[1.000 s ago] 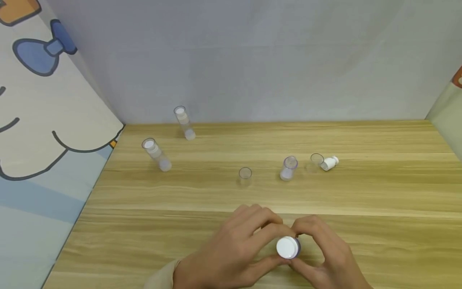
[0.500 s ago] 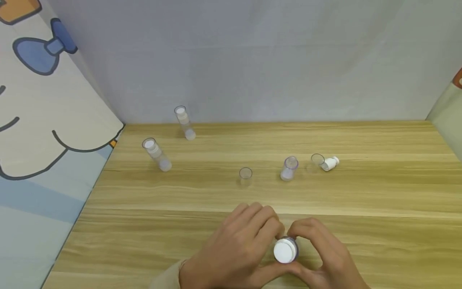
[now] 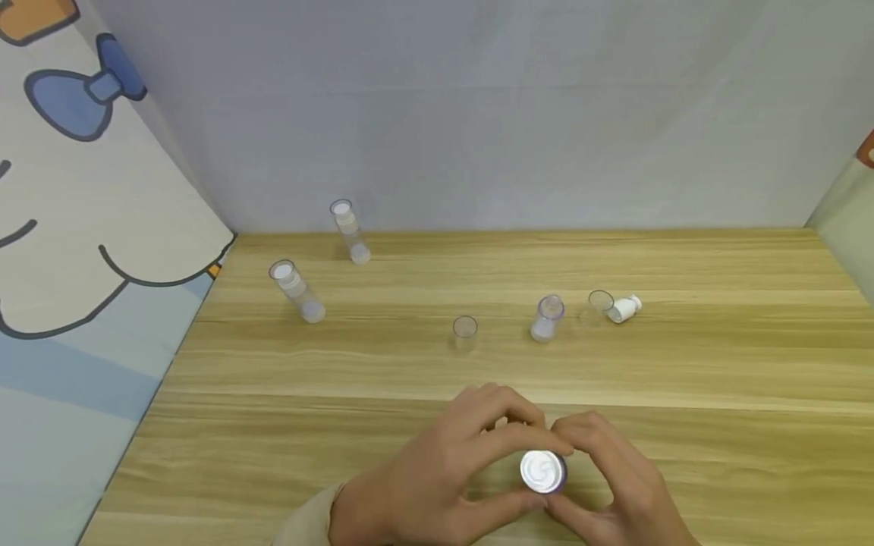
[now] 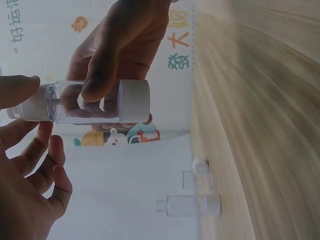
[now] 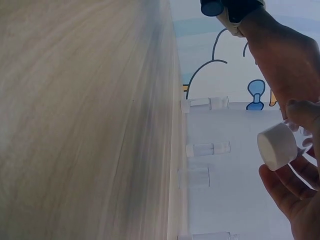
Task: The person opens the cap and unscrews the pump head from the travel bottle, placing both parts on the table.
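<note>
Upright between both hands at the front of the table is a clear pump bottle (image 4: 75, 102) with a white base and a white top (image 3: 543, 472). The right hand (image 3: 617, 478) grips the bottle's clear body, thumb on the near side and fingers on the far side. Higher up, the left hand (image 3: 444, 470) pinches the white top between thumb and fingertips. In the right wrist view the white base (image 5: 277, 146) is held off the table, and the right hand (image 5: 305, 200) hides most of the clear body.
Two capped clear bottles (image 3: 297, 292) (image 3: 350, 231) stand at the left. Farther right are a clear cap (image 3: 465, 335), a clear bottle with a white base (image 3: 547, 318), another clear cap (image 3: 598, 305) and a white pump top (image 3: 624, 309) lying on its side. A pale curtain (image 3: 478, 136) closes off the back.
The left hand's fingers curled in and turned around the white top, then swung back out to a wider pinch. The right hand kept its grip on the bottle with little movement.
</note>
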`<state>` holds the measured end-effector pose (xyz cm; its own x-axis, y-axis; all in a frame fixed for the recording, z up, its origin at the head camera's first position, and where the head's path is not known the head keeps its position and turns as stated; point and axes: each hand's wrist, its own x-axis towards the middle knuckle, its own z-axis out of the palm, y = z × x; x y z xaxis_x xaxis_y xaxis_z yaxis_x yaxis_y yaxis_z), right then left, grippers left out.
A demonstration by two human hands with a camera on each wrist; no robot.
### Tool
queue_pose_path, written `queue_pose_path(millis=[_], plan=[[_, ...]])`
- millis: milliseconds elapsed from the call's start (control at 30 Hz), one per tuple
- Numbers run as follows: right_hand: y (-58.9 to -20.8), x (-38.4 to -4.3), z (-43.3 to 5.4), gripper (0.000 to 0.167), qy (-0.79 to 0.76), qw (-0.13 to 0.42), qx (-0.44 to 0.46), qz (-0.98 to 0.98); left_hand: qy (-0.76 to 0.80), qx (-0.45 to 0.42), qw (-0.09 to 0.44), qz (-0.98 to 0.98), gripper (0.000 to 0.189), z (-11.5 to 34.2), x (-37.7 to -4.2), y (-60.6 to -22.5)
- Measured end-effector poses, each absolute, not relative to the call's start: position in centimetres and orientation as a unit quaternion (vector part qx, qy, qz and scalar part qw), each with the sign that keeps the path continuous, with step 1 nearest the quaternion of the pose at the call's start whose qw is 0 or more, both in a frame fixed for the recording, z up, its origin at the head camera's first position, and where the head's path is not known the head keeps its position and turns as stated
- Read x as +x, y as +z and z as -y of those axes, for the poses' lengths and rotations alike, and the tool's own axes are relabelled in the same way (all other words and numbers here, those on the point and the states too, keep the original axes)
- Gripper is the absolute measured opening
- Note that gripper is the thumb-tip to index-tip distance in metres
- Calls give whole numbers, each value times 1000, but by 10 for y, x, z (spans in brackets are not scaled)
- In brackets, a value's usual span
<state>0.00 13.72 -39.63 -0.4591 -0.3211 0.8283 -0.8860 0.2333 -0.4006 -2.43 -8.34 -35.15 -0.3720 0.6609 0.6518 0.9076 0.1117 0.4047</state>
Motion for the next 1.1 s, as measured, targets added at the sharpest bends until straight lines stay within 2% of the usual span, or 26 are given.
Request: queue_pose_path(millis=[300, 467, 567, 667, 767, 933, 1100], plan=[[-393, 0, -136, 44, 461, 307, 423, 717, -305, -508, 280, 755, 43, 78, -26, -351], [-390, -1, -133, 46, 463, 310, 437, 706, -268, -489, 355, 751, 55, 73, -27, -352], [-389, -1, -131, 45, 465, 311, 443, 701, -251, -481, 373, 753, 65, 71, -28, -353], [-389, 0, -131, 40, 466, 307, 439, 704, -240, -480, 364, 761, 80, 72, -28, -354], [-390, 2, -131, 37, 467, 296, 427, 716, -265, -503, 318, 758, 87, 75, -27, -354], [-391, 7, -132, 41, 463, 278, 403, 739, -374, -569, 205, 703, 74, 81, -24, -351], [-392, 4, -133, 38, 464, 290, 414, 728, -424, -599, 162, 660, 56, 84, -26, -346]])
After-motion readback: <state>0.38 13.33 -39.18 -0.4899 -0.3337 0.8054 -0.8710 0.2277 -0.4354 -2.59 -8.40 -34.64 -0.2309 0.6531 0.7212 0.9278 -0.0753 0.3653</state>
